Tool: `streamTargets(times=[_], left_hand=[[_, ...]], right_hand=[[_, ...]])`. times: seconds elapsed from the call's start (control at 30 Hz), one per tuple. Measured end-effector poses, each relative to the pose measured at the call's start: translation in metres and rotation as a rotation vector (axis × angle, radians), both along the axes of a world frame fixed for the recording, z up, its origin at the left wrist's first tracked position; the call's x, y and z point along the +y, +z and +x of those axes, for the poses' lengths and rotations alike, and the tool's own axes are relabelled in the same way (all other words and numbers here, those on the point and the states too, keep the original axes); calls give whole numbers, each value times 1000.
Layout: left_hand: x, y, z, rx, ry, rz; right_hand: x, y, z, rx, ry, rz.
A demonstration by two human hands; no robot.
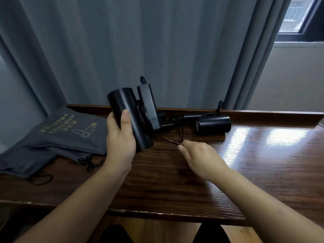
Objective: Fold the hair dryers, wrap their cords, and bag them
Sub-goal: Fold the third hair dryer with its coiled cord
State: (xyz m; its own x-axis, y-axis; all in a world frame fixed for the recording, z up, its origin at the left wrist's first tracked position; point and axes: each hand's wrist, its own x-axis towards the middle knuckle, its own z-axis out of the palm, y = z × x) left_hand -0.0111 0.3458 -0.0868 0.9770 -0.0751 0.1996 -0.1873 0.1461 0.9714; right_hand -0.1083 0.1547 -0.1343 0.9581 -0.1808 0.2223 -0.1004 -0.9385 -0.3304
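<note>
My left hand [121, 137] grips a folded dryer [130, 118] above the table [245, 155]; my right hand [198, 153] pinches its cord [181, 132], so wrapping seems unfinished. The second dryer [213, 124] lies far right, the bags [57, 135] left, apparently unfilled.

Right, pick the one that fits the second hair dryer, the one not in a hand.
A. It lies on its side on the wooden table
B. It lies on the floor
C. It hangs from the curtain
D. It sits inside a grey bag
A: the second hair dryer lies on its side on the wooden table, right of the folded hair dryer gripped by the left hand, and away from the grey bags.
</note>
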Motion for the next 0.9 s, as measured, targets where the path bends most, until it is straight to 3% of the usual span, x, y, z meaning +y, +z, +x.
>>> streamTargets(times=[0.2, 0.33, 0.6, 0.9], left_hand=[[-7, -9, 7, -141, 44, 170], [-7, -19, 15, -199, 65, 335], [-9, -29, 13, -245, -58, 627], [-3, -14, 25, -102, -390, 814]], right_hand=[[16, 0, -2, -37, 268, -66], [12, 5, -2, -82, 293, -41], [-8, 45, 28, -181, 300, -245], [-44, 71, 64, -15, 352, -2]])
